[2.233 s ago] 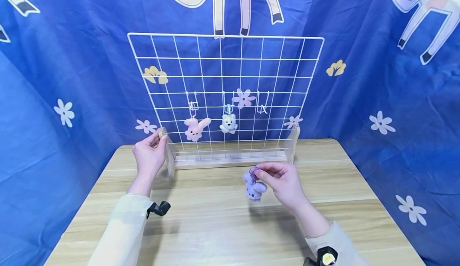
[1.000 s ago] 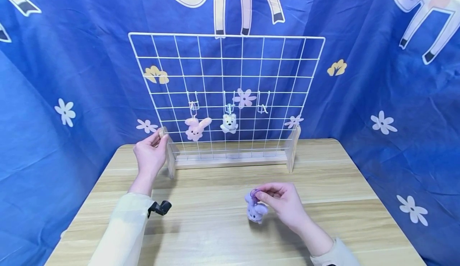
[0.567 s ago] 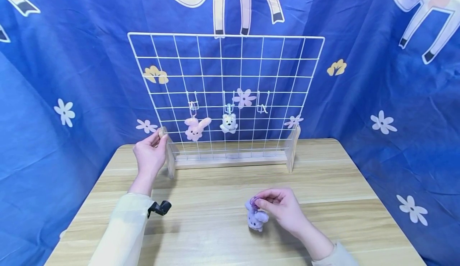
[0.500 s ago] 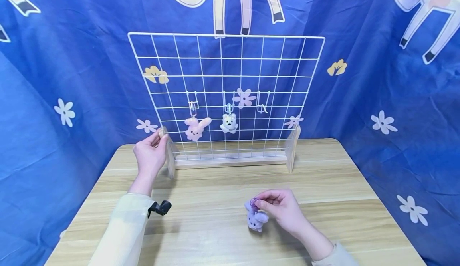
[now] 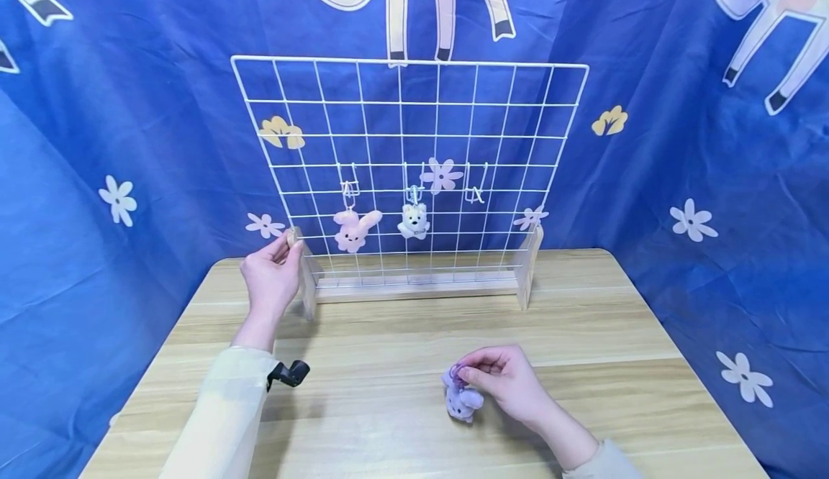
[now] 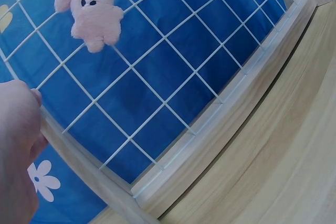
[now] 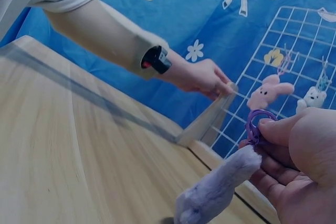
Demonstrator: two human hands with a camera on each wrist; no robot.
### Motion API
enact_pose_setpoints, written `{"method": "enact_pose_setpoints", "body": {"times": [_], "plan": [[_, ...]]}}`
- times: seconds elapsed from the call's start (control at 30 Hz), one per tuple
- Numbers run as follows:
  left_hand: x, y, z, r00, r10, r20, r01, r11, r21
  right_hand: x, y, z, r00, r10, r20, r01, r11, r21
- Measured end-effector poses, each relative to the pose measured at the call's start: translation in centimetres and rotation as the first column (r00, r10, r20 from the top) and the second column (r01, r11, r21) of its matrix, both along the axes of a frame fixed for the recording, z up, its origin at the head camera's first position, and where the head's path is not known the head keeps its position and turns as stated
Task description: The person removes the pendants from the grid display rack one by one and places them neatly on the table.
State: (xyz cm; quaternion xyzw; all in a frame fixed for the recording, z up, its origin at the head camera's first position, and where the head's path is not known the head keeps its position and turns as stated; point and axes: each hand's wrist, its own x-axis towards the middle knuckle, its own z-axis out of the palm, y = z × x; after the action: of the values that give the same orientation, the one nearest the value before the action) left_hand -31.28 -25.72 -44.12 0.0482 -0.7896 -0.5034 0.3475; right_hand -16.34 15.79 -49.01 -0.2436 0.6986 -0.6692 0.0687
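My right hand (image 5: 512, 385) pinches the purple ring (image 7: 254, 124) of a lilac plush bunny keychain (image 5: 462, 401). The bunny hangs below the fingers, close over the front part of the table. At the back left, my left hand (image 5: 270, 277) grips the top of the wooden side piece (image 5: 306, 281) of a stand between thumb and fingers. That stand carries a white wire grid (image 5: 414, 60). From hooks on the grid hang a pink plush bunny keychain (image 5: 352, 233) and, to its right, a white plush bear keychain (image 5: 413, 221).
A third wire hook (image 5: 476, 193), with nothing on it, sits to the right of the bear. The stand's wooden base (image 5: 414, 290) runs along the rear of the wood-grain table (image 5: 363, 371). Blue printed cloth (image 5: 648, 47) encloses the back and sides.
My right hand has come down and toward the table's front with the lilac bunny keychain, slowing over the last half second. My left hand keeps its place on the stand.
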Motion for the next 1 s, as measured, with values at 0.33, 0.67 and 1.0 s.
{"method": "enact_pose_setpoints", "body": {"times": [0.33,0.67,1.0], "plan": [[0.1,0.0,0.0,1.0,-0.009,-0.022,0.009,1.0,0.001,-1.4,-0.2,-0.8,0.996,-0.079,0.033,0.078,0.997,0.015],[0.0,0.1,0.0,1.0,-0.016,-0.022,0.016,1.0,0.002,-2.9,-0.7,-1.5,0.98,-0.183,0.078,0.186,0.982,-0.032],[0.1,0.1,0.1,1.0,-0.012,-0.017,0.012,1.0,0.002,-4.6,-1.4,-2.3,0.968,-0.214,0.134,0.215,0.977,0.007]]}}
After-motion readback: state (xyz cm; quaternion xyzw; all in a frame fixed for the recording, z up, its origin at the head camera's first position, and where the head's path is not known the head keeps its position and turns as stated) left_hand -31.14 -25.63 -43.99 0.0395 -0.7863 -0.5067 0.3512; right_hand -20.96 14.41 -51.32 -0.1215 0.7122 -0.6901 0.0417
